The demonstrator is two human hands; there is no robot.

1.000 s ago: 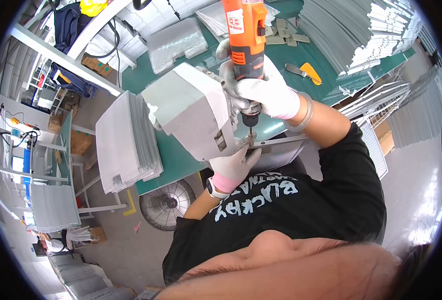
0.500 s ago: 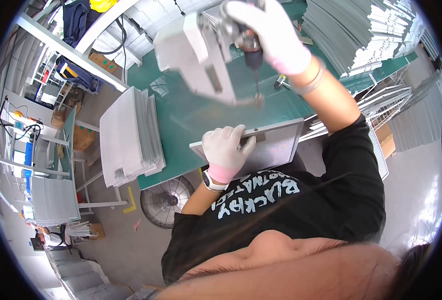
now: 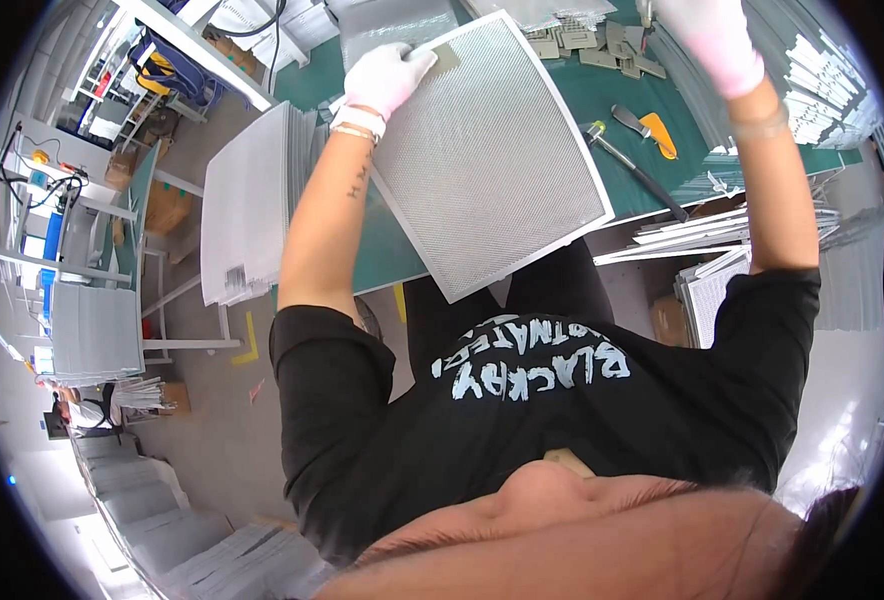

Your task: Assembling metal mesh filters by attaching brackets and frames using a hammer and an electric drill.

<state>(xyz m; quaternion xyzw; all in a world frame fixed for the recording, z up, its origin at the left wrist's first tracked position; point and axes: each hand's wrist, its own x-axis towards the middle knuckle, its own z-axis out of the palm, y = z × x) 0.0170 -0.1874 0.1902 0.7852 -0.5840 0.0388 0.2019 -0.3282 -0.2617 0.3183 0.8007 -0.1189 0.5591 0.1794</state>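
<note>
A framed mesh panel [image 3: 492, 165] with a thin white rim lies at a slant over the green table [image 3: 387, 255], its lower corner past the front edge. My left hand [image 3: 387, 80], in a white glove with a pink cuff, is closed on its upper left edge, near a small grey patch. My right hand [image 3: 707, 35], also gloved, is at the top right, partly cut off by the picture's edge. Its fingertips are near a small metallic piece, and I cannot make out whether it holds it. A hammer [image 3: 642, 172] and a black-and-orange hand tool [image 3: 652, 132] lie right of the panel.
Stacked white panels [image 3: 252, 200] stand on the table's left. Small beige parts [image 3: 617, 50] lie at the back, beside plastic-wrapped material [image 3: 392, 25]. Long grey strips [image 3: 832, 75] are piled at the right. White frames [image 3: 682, 235] lean below the table's right edge.
The panel has come up from the table's front edge and now lies broad side up. My left hand moved up and left with it. My right hand moved right; the power driver has left view.
</note>
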